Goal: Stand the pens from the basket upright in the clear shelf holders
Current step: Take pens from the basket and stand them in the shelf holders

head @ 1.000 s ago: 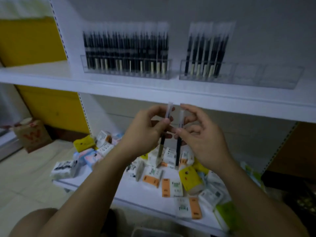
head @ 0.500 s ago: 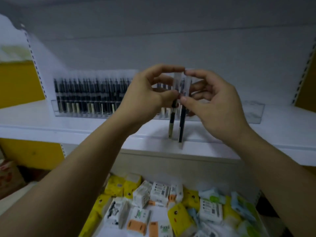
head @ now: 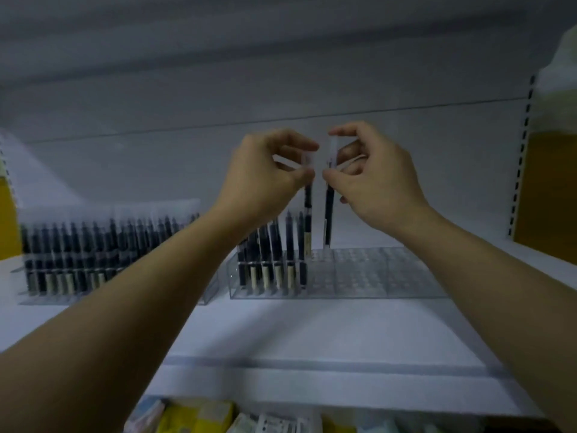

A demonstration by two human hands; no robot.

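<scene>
My left hand (head: pixel 265 173) pinches the clear top of a black pen (head: pixel 308 207) in a plastic sleeve, held upright over the right clear holder (head: pixel 368 276). My right hand (head: pixel 374 179) pinches a second sleeved black pen (head: pixel 328 214), also upright, its tip just above the holder's open cells. The holder's left end carries several upright pens (head: pixel 271 254). To the left, another clear holder (head: pixel 93 289) is packed with several upright pens. The basket is out of view.
The white shelf board (head: pixel 312 332) runs across the view, with a white back panel (head: pixel 281 89) behind it. A yellow wall (head: pixel 546 195) stands at the far right. Small packaged goods (head: pixel 218 420) lie on the lower shelf at the bottom edge.
Both hands have risen from the lower shelf level to above the right holder, carrying one pen each. The two pens have drawn slightly apart and now hang over the holder.
</scene>
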